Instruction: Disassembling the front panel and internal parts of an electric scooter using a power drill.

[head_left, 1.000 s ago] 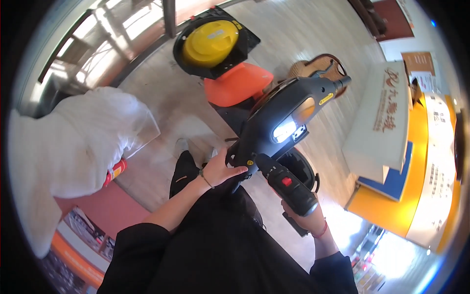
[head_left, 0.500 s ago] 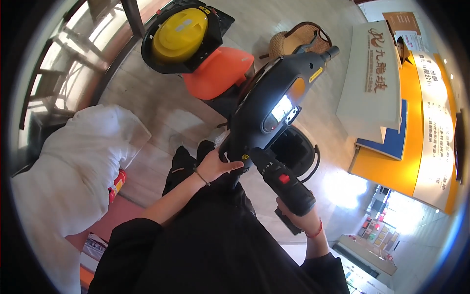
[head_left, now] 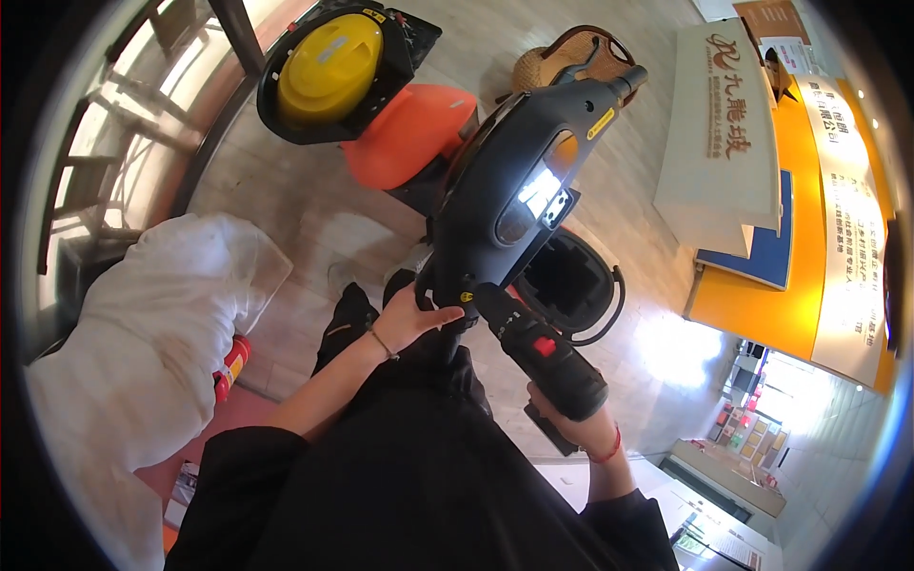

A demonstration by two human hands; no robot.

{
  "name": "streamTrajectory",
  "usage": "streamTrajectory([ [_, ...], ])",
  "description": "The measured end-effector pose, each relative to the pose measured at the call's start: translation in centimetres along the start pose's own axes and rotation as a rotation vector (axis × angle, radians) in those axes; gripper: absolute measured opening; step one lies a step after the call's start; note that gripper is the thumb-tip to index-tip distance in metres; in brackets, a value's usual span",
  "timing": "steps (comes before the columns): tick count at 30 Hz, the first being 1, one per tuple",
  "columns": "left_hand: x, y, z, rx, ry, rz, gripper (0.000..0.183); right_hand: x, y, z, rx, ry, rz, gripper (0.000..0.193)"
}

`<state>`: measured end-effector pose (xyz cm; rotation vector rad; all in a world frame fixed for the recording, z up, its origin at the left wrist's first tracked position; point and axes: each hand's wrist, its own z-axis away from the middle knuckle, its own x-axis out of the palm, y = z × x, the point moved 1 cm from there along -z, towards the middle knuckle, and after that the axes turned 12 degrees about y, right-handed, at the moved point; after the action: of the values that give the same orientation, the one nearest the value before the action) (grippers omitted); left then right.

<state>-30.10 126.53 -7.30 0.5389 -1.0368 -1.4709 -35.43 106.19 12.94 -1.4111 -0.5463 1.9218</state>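
Note:
My left hand (head_left: 409, 322) is wrapped round the near end of a black handlebar cover (head_left: 509, 186), thumb lying along it. The cover looks like a scooter's, with an oval display (head_left: 538, 195), and a grip with a lever (head_left: 624, 84) at its far end. In my right hand (head_left: 586, 428) is a black cordless drill (head_left: 543, 352) with a red button, its handle gripped from below. The drill's nose points at the cover's near end, just right of my left hand. The tip is hidden, so I cannot tell whether it touches.
Beyond the cover are an orange seat (head_left: 409, 138) and a yellow helmet-like shell (head_left: 328, 67) in a black case. An open black bin (head_left: 566, 285) lies right of it. A wicker chair (head_left: 543, 68), white counter (head_left: 719, 143), white-covered bulk (head_left: 152, 324) and red extinguisher (head_left: 231, 366) stand around.
The view has shifted slightly, so the cover and seat appear a little further left. Both hands keep their holds, and the drill stays at the cover's near end.

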Motion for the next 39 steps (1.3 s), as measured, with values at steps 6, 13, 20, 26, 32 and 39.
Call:
streamTrajectory([
  [6,0.0,0.7,0.1,-0.040,0.003,-0.065,0.069,-0.1,-0.1,-0.2,0.079,-0.004,0.018,0.014],
  [13,0.3,-0.4,-0.2,-0.031,-0.022,0.082,0.069,-0.4,-2.0,-1.2,-0.054,-0.017,0.121,0.023],
  [20,-0.2,-1.6,-0.3,-0.043,-0.088,0.120,0.066,0.4,-4.9,-1.0,0.238,-0.106,0.141,0.019],
  [26,-0.2,-2.1,-0.7,-0.047,-0.181,0.257,0.072,2.4,-6.5,-0.7,0.280,-0.055,0.136,0.016],
  [32,-0.6,-1.4,-0.7,-0.109,-0.202,0.250,0.075,2.5,-5.1,0.1,0.360,-0.016,0.055,0.013],
  [39,-0.5,-0.8,-0.5,-0.099,-0.167,0.236,0.070,3.0,-5.5,0.3,0.216,-0.007,0.098,0.026],
])
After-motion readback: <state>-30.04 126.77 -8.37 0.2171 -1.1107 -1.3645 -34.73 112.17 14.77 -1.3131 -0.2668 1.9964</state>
